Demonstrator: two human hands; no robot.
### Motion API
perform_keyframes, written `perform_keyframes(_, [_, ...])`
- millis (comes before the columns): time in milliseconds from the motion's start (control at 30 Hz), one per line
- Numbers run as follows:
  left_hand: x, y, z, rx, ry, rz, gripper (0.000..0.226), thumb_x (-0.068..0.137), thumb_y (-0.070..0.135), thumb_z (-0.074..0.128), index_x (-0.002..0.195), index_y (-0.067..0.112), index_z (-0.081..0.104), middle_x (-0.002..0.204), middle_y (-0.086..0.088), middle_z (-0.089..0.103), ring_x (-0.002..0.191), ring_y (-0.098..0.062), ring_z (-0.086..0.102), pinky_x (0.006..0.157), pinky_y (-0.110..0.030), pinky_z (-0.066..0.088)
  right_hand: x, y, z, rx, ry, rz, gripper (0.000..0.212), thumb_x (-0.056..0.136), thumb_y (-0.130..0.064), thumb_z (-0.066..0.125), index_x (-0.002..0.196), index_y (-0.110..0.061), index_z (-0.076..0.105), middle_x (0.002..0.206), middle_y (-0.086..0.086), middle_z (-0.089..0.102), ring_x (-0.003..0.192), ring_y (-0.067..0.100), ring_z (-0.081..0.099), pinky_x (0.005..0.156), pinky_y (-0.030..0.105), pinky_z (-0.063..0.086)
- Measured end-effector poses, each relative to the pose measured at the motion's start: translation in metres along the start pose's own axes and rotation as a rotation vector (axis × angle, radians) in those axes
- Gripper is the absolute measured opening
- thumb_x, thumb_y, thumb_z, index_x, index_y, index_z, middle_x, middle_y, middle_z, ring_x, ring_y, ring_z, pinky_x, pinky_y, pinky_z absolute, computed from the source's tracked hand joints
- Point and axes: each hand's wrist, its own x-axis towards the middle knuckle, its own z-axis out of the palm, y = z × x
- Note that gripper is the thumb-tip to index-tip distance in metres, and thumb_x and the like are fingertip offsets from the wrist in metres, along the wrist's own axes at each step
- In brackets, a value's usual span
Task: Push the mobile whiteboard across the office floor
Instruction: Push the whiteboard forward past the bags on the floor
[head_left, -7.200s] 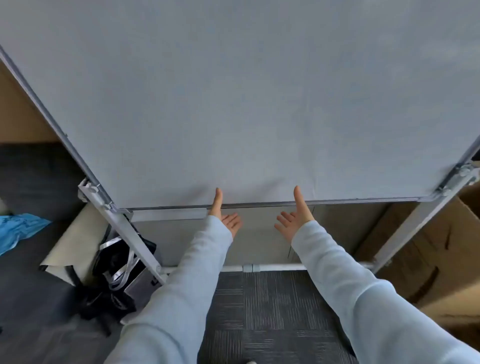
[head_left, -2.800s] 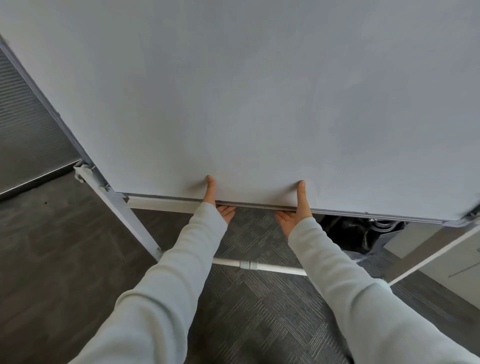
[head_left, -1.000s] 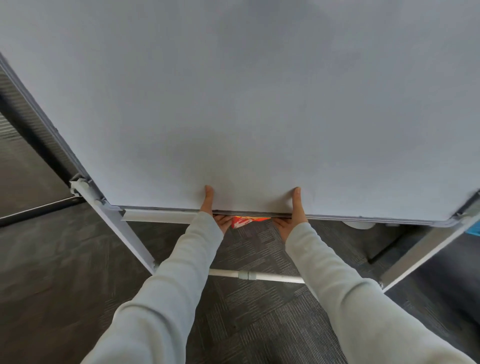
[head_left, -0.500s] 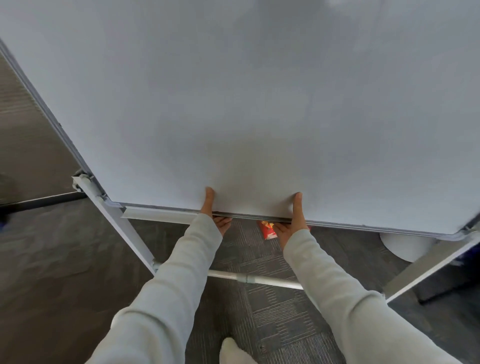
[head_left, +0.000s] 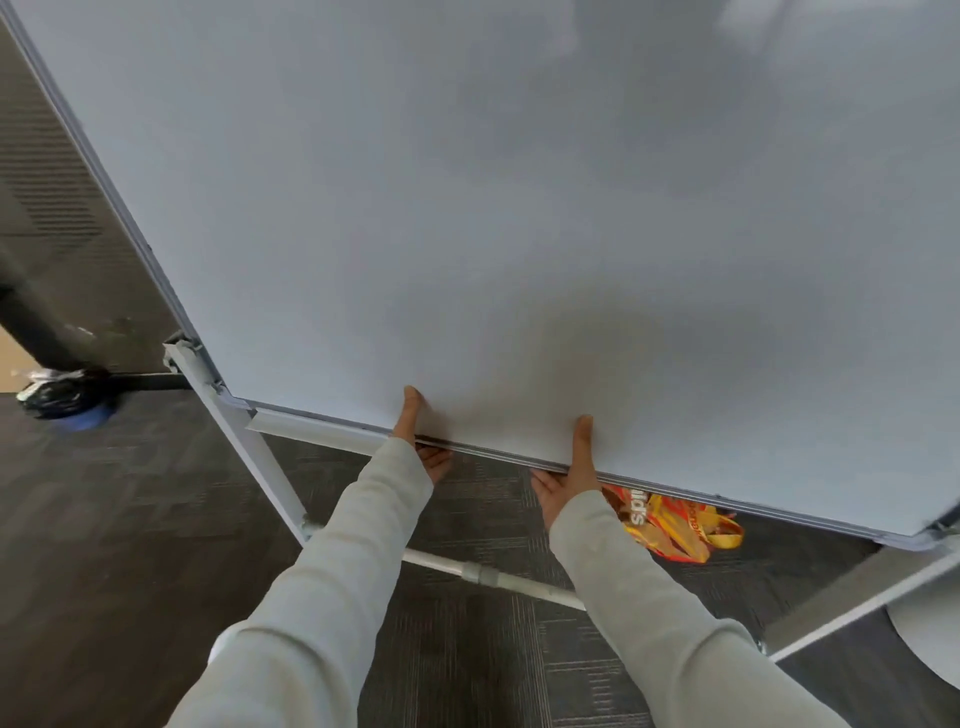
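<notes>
— Where have you got hold of it?

— Both on the bottom rail of the whiteboard (head_left: 519, 208), which stands on the carpet right in front of me. My left hand (head_left: 423, 441) and right hand (head_left: 569, 483) each clamp it, thumb on the face, fingers curled under.

— Heavy?

— Tall, stiff and probably top-heavy (it should roll, though I can't see the castors). The face looks slick, so the rail or the left upright (head_left: 244, 447) gives better purchase. That orange bag (head_left: 675, 525) lies just beyond.
</notes>
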Motion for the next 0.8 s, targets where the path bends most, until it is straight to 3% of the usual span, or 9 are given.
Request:
perform_keyframes(100, [0.018, 0.022, -0.009, -0.025, 0.006, 0.01, 0.133, 0.033, 0.07, 0.08, 0.14, 0.008, 0.031, 0.132, -0.02, 0.05, 0.115, -0.038, 0.053, 0.102, -0.048, 0.042, 0.013, 0.007, 0.024, -0.006, -0.022, 0.029, 0.112, 0.061, -0.077, 0.064, 0.151, -0.031, 0.015, 0.155, 0.011, 0.032, 0.139, 0.028, 0.035, 0.117, 0.046, 0.016])
perform_keyframes(167, [0.03, 0.039, -0.016, -0.038, 0.014, 0.026, 0.128, 0.04, 0.069, 0.079, 0.141, 0.009, 0.029, 0.134, -0.02, 0.048, 0.116, -0.038, 0.052, 0.103, -0.048, 0.042, 0.023, 0.013, 0.043, -0.021, -0.026, 0.026, 0.115, 0.059, -0.076, 0.066, 0.151, -0.03, 0.016, 0.155, 0.012, 0.032, 0.139, 0.029, 0.036, 0.118, 0.045, 0.017])
perform_keyframes(333, [0.05, 0.076, -0.031, -0.039, 0.015, 0.04, 0.115, 0.058, 0.068, 0.072, 0.142, 0.007, 0.025, 0.138, -0.022, 0.043, 0.123, -0.038, 0.046, 0.105, -0.047, 0.038, 0.041, 0.031, 0.086, -0.032, -0.044, 0.024, 0.133, 0.038, -0.077, 0.071, 0.15, -0.026, 0.019, 0.153, 0.013, 0.035, 0.137, 0.029, 0.038, 0.117, 0.044, 0.021])
perform_keyframes(467, [0.067, 0.108, -0.049, -0.023, 0.019, 0.04, 0.116, 0.058, 0.068, 0.071, 0.144, 0.008, 0.021, 0.141, -0.023, 0.039, 0.126, -0.039, 0.044, 0.107, -0.047, 0.036, 0.056, 0.05, 0.122, -0.008, -0.056, -0.025, 0.155, 0.016, -0.077, 0.074, 0.15, -0.021, 0.021, 0.153, 0.012, 0.034, 0.135, 0.031, 0.041, 0.115, 0.043, 0.027])
perform_keyframes(800, [0.107, 0.199, -0.107, 0.001, 0.035, 0.019, 0.119, 0.054, 0.072, 0.069, 0.142, 0.005, 0.024, 0.139, -0.022, 0.042, 0.125, -0.037, 0.046, 0.105, -0.045, 0.038, 0.083, 0.109, 0.217, -0.021, -0.032, -0.039, 0.125, 0.044, -0.069, 0.073, 0.148, -0.016, 0.026, 0.151, 0.014, 0.036, 0.131, 0.033, 0.045, 0.113, 0.041, 0.032])
